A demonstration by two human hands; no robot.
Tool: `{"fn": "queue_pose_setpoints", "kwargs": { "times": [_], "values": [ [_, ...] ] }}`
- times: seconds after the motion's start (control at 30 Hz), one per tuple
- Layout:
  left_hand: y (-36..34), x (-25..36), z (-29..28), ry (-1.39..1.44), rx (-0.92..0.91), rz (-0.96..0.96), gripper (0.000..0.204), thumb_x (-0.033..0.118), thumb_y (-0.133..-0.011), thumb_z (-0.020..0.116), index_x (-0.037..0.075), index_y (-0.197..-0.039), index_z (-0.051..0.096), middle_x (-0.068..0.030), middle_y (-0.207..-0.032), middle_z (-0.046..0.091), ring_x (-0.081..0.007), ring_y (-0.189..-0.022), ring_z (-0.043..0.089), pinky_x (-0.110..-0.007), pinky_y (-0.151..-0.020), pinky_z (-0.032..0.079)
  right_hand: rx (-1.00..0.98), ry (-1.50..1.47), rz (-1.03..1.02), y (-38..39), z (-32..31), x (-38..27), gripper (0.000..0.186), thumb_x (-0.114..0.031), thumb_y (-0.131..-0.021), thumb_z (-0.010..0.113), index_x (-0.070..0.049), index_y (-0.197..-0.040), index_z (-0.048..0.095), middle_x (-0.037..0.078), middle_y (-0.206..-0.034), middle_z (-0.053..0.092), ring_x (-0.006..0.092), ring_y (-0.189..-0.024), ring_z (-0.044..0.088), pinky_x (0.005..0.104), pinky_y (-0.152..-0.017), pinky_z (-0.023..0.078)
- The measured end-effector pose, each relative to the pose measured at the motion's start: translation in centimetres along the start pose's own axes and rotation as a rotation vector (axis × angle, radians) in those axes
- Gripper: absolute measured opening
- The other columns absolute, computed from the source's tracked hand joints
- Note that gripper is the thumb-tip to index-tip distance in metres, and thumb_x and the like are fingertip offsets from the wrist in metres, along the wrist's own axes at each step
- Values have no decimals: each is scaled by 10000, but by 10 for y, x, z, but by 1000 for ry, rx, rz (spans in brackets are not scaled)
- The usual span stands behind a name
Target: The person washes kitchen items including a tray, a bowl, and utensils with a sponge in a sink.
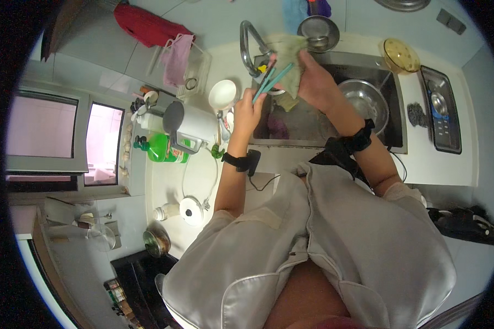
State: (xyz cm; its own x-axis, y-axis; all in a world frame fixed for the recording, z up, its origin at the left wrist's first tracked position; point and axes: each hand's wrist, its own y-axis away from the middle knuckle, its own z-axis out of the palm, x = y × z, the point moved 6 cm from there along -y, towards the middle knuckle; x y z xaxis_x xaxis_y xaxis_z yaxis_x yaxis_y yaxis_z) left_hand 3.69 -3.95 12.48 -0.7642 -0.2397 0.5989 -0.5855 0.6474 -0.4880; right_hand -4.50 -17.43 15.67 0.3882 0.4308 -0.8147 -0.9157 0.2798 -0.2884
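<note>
Over the left part of the sink (335, 143), my left hand (247, 113) is closed around a few thin teal chopsticks (270, 83), which fan out toward the right. My right hand (318, 82) grips a pale green cloth (291, 60) that is slightly blurred and hangs beside the sticks. The chopsticks' far ends touch or pass in front of the cloth. Just behind them stands the curved metal faucet (247, 46). In the basin, a metal bowl (362, 104) sits right of my right hand. Another pale green piece (286, 102) lies below the sticks.
Left of the sink are a white bowl (223, 94), a grey-white kettle (189, 126) and a green bottle (163, 148). A small pan (318, 33) stands behind the sink. On the right are a yellow glass pot (402, 55), a scouring pad (417, 115) and a dark tray (442, 134).
</note>
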Motion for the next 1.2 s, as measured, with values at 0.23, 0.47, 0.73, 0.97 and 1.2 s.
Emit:
{"fn": "queue_pose_setpoints", "kwargs": {
  "times": [0.23,0.47,0.73,0.97,1.2],
  "values": [
    [1,5,2,-13,-24,6,209,216,-795,532,20,-775,462,-171,-569,513,-356,-514,508,-384,-440,375,44,375,-62,1,-5,3,365,-255,-899,282,-5,-1153,359,107,-1135,451,228,-1051,433,372,-895,359],
    [4,0,1,-79,28,81,194,208,-821,497,29,-781,432,-129,-543,508,-264,-456,505,-315,-434,385,-112,-475,101,-2,9,12,359,-257,-898,267,-10,-1122,399,125,-1126,460,211,-1029,451,320,-912,333],
    [4,5,4,-94,-57,23,209,210,-794,534,20,-775,449,-181,-573,510,-352,-518,509,-380,-437,379,14,-294,28,6,-3,20,301,-203,-887,314,-22,-1100,425,119,-1097,483,177,-997,478,290,-888,350],
    [10,-4,11,89,-45,-66,211,216,-817,505,11,-806,455,-130,-598,529,-258,-527,520,-318,-481,389,14,-380,33,0,-3,25,375,-266,-898,284,9,-1134,380,100,-1111,472,205,-1033,446,320,-907,337],
    [3,26,14,113,-135,-89,227,222,-822,496,2,-835,443,-125,-607,531,-251,-530,519,-310,-497,397,178,357,-227,25,12,4,305,-250,-886,362,-6,-1034,469,59,-940,518,125,-853,475,251,-777,372]
  ]
}}
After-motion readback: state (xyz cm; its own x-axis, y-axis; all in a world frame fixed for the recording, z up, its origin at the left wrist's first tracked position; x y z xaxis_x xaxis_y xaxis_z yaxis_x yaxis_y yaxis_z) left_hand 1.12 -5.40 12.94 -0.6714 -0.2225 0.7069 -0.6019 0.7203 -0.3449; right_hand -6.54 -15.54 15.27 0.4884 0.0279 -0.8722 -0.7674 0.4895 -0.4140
